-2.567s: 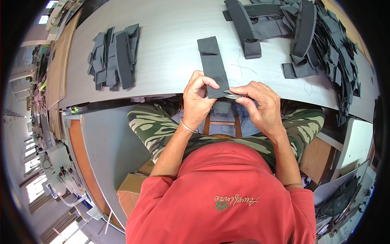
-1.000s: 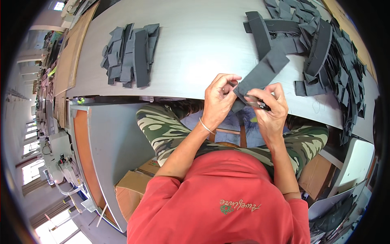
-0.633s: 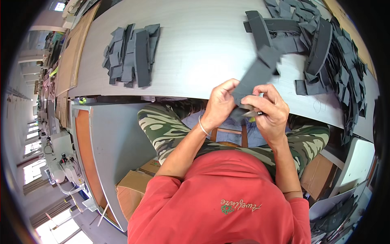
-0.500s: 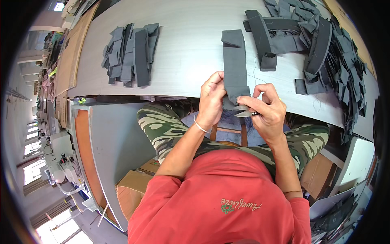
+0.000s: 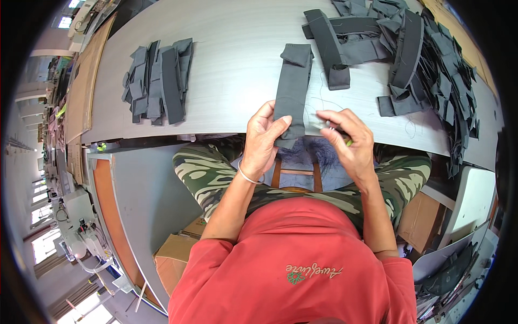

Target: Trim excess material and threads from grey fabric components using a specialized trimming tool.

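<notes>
In the head view, the left hand (image 5: 263, 141) holds a long dark grey fabric strap (image 5: 292, 92) by its lower end — thumb on top, the other fingers closed under it. The strap lies flat on the grey bench (image 5: 237, 65), pointing away from the person, and its far end is folded over into a thick tab. The right hand (image 5: 348, 141) is pinched shut on something small near the strap's edge; what it is I cannot tell, maybe a small tool with a yellow-green part. The step in hand looks like trimming loose threads. The next move seems to need a steady strap and a careful approach to its edge. The fabric looks soft, matte and padded. A neat stack of strips (image 5: 157, 82) lies to the left — a loose pile of straps (image 5: 415, 54) to the right.
</notes>
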The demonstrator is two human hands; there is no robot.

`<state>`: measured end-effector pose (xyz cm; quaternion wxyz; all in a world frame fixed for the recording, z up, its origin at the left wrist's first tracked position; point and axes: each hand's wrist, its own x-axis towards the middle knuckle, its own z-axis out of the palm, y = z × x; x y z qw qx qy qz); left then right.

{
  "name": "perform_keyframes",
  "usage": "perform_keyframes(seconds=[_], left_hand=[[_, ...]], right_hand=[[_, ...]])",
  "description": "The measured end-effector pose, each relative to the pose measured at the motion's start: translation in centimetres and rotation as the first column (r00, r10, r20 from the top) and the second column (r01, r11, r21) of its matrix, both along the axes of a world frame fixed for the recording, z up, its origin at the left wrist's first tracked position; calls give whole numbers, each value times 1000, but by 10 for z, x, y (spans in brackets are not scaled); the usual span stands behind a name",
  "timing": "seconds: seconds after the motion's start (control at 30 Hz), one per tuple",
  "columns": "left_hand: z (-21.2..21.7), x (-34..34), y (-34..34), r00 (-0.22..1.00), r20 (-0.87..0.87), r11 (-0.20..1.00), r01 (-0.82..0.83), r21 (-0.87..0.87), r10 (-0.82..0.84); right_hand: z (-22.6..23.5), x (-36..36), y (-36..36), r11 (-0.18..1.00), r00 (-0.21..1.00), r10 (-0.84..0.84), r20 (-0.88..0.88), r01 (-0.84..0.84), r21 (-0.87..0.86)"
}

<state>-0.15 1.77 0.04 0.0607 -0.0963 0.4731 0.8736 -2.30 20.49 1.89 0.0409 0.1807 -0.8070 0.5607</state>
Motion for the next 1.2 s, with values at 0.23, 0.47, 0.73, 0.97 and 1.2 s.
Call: perform_keyframes(seconds=[0.23, 0.47, 0.73, 0.97, 1.2], left_hand=[[4, 3, 6, 999, -15, 998, 28, -52, -29], [7, 5, 7, 998, 17, 998, 55, -41, -55], [0, 6, 8, 998, -54, 988, 22, -155, -31], [-3, 8, 14, 992, -119, 935, -10, -355, -34], [-3, 8, 15, 989, -118, 926, 42, -376, -92]], right_hand=[[1, -12, 0, 971, 982, -62, -180, 101, 216], [-2, -14, -3, 969, 958, -45, -283, 111, 222], [-2, -11, -4, 988, 978, -112, -175, 128, 82], [-3, -9, -13, 977, 988, -85, -126, 107, 183], [-2, -10, -17, 960, 963, -75, -260, 140, 244]])
